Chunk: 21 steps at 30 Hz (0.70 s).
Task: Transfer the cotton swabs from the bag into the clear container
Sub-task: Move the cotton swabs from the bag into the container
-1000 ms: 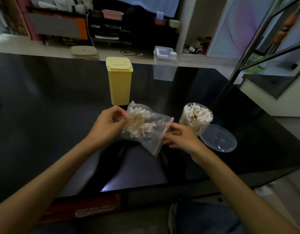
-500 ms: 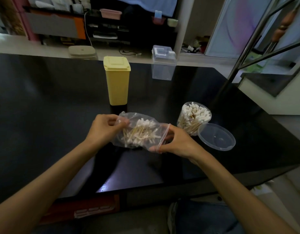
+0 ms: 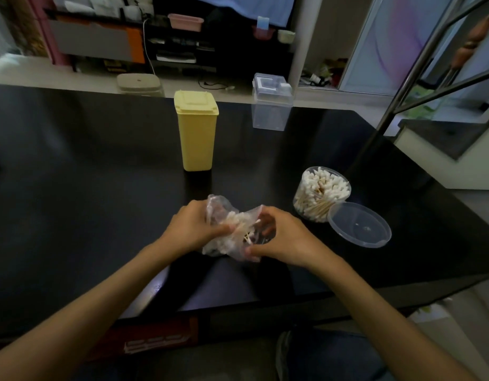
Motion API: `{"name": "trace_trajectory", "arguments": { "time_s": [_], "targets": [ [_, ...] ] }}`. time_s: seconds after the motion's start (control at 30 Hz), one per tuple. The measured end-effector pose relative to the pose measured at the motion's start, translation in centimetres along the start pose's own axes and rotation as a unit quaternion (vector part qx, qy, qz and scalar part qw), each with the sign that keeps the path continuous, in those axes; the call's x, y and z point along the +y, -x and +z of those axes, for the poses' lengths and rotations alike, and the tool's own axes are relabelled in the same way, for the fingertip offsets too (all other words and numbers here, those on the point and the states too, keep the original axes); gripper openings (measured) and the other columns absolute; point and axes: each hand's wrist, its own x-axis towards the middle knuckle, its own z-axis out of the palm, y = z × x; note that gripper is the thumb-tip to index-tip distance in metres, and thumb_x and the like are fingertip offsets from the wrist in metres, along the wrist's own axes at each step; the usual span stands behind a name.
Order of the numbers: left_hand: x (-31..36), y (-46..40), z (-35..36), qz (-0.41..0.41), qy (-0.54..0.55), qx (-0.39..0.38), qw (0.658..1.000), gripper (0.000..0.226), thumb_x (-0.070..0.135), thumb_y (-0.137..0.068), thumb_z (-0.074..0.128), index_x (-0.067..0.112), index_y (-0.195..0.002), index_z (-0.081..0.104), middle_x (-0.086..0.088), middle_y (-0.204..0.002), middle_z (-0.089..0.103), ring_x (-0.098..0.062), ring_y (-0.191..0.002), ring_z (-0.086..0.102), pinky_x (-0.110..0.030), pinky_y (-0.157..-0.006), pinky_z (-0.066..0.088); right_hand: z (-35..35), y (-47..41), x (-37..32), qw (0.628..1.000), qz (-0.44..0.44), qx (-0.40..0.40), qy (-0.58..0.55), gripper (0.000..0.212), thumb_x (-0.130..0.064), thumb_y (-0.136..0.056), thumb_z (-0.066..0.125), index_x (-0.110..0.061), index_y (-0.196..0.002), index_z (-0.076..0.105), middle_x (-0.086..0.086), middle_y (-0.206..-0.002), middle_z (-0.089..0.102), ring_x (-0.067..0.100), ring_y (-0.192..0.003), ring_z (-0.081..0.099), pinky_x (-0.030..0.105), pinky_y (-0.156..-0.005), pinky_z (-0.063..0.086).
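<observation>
Both hands grip bag (image 3: 232, 229) between them: left hand (image 3: 192, 229), right hand (image 3: 281, 237).

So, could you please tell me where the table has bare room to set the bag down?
Bare black table lies left of the yellow bin and the hands. It is crowded on the right, where the swab container touches its lid.

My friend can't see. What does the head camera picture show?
Two hands, left and right, hold a crumpled plastic bag of cotton swabs over a black table. To the right stands a clear tub full of swabs, its lid beside it; a yellow bin stands behind.
</observation>
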Motion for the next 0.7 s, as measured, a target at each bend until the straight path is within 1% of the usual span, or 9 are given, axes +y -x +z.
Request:
{"name": "trace_trajectory", "arguments": {
  "time_s": [0.03,0.1,0.17,0.23,0.37,0.47,0.5,0.57,0.7],
  "targets": [
    [-0.1,-0.1,0.0,-0.001,-0.004,0.010,1.000,0.020,0.045,-0.068,0.079,0.032,-0.076,0.065,0.011,-0.077,0.070,-0.014,-0.084,0.068,-0.034,-0.077,0.054,-0.2,-0.2,0.3,1.000,0.014,0.007,0.002,0.051,-0.022,-0.066,0.083,-0.019,-0.113,0.063,-0.003,-0.103,0.068,0.011,-0.092,0.065,0.034,-0.088,0.053],
    [-0.3,-0.1,-0.1,-0.002,0.002,0.014,1.000,0.015,0.038,-0.073,0.077,0.031,-0.072,0.065,0.010,-0.074,0.069,-0.015,-0.082,0.068,-0.033,-0.076,0.054,-0.7,-0.5,0.9,0.999,0.034,0.018,0.002,0.032,-0.016,-0.076,0.075,-0.016,-0.107,0.070,0.001,-0.096,0.073,0.010,-0.085,0.068,0.032,-0.085,0.056],
    [-0.6,-0.3,-0.2,-0.013,0.038,0.013,0.999,0.011,0.031,-0.075,0.077,0.026,-0.080,0.068,0.002,-0.081,0.072,-0.018,-0.084,0.069,-0.040,-0.081,0.055,-0.9,-0.5,1.0,0.998,0.061,0.012,-0.030,0.023,-0.012,-0.082,0.068,-0.015,-0.105,0.071,0.002,-0.088,0.074,0.010,-0.075,0.070,0.025,-0.074,0.058],
    [-0.6,-0.4,-0.2,-0.023,0.097,0.003,0.995,0.010,0.022,-0.078,0.075,0.020,-0.086,0.069,-0.005,-0.087,0.073,-0.020,-0.085,0.069,-0.042,-0.083,0.055,-0.8,-0.5,1.0,0.996,0.072,0.003,-0.061,0.024,-0.011,-0.084,0.066,-0.013,-0.108,0.069,0.003,-0.082,0.073,0.012,-0.070,0.070,0.022,-0.067,0.057],
    [0.2,-0.3,-0.1,-0.020,0.211,-0.028,0.977,0.010,0.006,-0.084,0.066,0.007,-0.094,0.067,-0.009,-0.088,0.069,-0.012,-0.075,0.064,-0.018,-0.066,0.054,-0.7,-0.4,0.5,0.990,0.068,0.003,-0.123,0.030,-0.010,-0.079,0.072,-0.012,-0.108,0.063,0.005,-0.077,0.069,0.018,-0.067,0.068,0.023,-0.060,0.057],
    [0.5,-0.4,-0.2,-0.042,0.256,-0.015,0.966,0.010,0.004,-0.087,0.061,0.005,-0.096,0.065,-0.007,-0.086,0.067,-0.008,-0.071,0.062,-0.013,-0.062,0.051,-1.1,-0.4,-0.1,0.979,0.036,0.043,-0.194,0.022,-0.001,-0.084,0.065,-0.004,-0.106,0.064,0.008,-0.077,0.064,0.016,-0.062,0.062,0.016,-0.053,0.053],
    [0.6,-0.5,-0.3,-0.048,0.262,-0.008,0.964,0.010,0.004,-0.088,0.059,0.005,-0.096,0.065,-0.007,-0.085,0.066,-0.008,-0.071,0.062,-0.014,-0.064,0.051,-1.1,-0.4,0.0,0.980,0.025,0.061,-0.188,0.018,0.000,-0.086,0.061,-0.002,-0.103,0.066,0.009,-0.077,0.066,0.015,-0.060,0.061,0.014,-0.052,0.052],
    [0.6,-0.5,-0.4,-0.055,0.272,-0.002,0.961,0.013,0.005,-0.090,0.057,0.004,-0.101,0.065,-0.008,-0.088,0.067,-0.013,-0.077,0.062,-0.017,-0.069,0.051,-1.0,-0.7,0.2,0.990,0.009,0.086,-0.112,0.017,-0.002,-0.087,0.060,-0.006,-0.099,0.071,0.008,-0.080,0.071,0.013,-0.063,0.065,0.016,-0.057,0.054],
    [0.8,-0.3,-0.5,-0.071,0.289,-0.011,0.955,0.017,0.009,-0.092,0.055,0.003,-0.106,0.064,-0.012,-0.095,0.068,-0.016,-0.079,0.063,-0.024,-0.076,0.052,-0.4,-0.8,0.8,0.996,0.003,0.073,0.050,0.021,-0.024,-0.083,0.064,-0.022,-0.101,0.073,-0.006,-0.090,0.074,0.006,-0.082,0.068,0.031,-0.078,0.056]
  ]
}}
